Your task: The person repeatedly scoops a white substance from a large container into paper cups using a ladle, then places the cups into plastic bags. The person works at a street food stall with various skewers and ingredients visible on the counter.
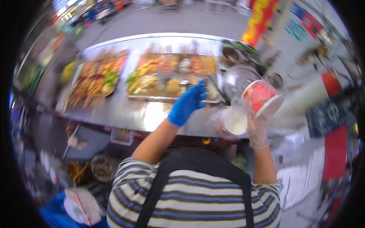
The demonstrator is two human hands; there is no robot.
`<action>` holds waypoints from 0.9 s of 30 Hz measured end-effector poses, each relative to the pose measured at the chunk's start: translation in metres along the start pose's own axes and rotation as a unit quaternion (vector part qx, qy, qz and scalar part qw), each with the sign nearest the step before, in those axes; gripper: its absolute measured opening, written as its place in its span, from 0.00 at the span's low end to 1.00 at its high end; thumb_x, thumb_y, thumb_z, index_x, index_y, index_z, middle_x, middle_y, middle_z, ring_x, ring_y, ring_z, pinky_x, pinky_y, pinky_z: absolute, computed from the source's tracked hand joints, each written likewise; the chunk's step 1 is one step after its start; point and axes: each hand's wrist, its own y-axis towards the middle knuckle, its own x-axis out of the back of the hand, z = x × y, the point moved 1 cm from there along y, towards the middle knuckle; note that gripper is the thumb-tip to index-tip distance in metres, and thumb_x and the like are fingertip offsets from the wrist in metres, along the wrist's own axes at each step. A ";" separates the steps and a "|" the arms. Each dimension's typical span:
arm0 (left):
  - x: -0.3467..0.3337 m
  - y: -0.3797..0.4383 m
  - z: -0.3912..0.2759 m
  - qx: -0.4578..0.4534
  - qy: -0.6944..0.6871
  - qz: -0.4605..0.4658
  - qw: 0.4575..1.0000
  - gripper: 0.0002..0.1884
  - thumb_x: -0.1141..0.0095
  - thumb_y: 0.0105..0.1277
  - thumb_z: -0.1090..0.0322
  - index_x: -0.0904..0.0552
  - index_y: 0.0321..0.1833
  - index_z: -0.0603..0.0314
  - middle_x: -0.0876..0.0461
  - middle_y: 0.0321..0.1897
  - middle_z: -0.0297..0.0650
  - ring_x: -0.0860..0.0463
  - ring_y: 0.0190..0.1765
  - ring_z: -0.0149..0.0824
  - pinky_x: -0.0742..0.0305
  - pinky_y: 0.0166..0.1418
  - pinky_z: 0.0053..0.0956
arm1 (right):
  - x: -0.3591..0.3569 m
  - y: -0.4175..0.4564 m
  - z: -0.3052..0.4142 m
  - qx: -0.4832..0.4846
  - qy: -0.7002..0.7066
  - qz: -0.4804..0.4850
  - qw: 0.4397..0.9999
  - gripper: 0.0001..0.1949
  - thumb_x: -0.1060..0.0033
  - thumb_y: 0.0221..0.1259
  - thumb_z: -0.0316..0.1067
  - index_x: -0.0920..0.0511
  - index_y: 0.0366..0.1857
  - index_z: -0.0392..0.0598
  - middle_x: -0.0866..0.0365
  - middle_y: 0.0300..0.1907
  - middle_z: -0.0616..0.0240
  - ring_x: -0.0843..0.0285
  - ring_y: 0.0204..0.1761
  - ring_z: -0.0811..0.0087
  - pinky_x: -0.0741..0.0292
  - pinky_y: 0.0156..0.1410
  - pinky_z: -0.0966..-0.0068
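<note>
My left hand (188,103), in a blue glove, is over the near edge of a metal tray (159,98) of skewered foods, its fingers apart and seemingly empty. My right hand (258,129), in a clear plastic glove, holds up a red and white paper tub (262,98), tilted so its white base faces me. Just left of that hand is a white container (236,122) with pale contents, beside a clear plastic bag. Behind the red tub lies a round metal lid or pot (241,78). Motion blur hides fine detail.
A second tray of skewers (94,77) is on the steel counter (154,115) at the left. Metal pots (231,54) stand at the back right. Below the counter's near edge are a clear plastic box (122,136) and a round container (103,168).
</note>
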 end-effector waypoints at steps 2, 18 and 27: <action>-0.016 0.009 0.002 0.011 0.070 0.000 0.998 0.30 0.52 0.69 0.49 0.39 0.72 0.49 0.28 0.58 0.36 0.27 0.58 0.34 0.31 0.60 0.33 | -0.016 -0.038 -0.039 -0.074 -0.164 0.058 0.982 0.14 0.47 0.59 0.36 0.22 0.44 0.39 0.19 0.39 0.47 0.20 0.41 0.50 0.23 0.43 0.57; -0.060 0.159 0.147 -0.069 0.801 0.248 0.540 0.16 0.53 0.67 0.57 0.21 0.54 0.49 0.18 0.44 0.47 0.19 0.47 0.51 0.25 0.51 0.40 | -0.060 -0.073 -0.043 -0.050 -0.149 0.490 0.858 0.18 0.45 0.57 0.53 0.15 0.32 0.50 0.15 0.34 0.60 0.16 0.40 0.58 0.22 0.42 0.61; -0.043 0.149 0.159 -0.156 0.820 0.212 0.508 0.32 0.43 0.59 0.62 0.35 0.69 0.49 0.29 0.58 0.47 0.31 0.60 0.53 0.38 0.64 0.45 | -0.047 -0.076 -0.048 -0.054 -0.025 0.422 0.905 0.26 0.41 0.54 0.59 0.19 0.43 0.45 0.18 0.42 0.54 0.21 0.50 0.56 0.26 0.54 0.64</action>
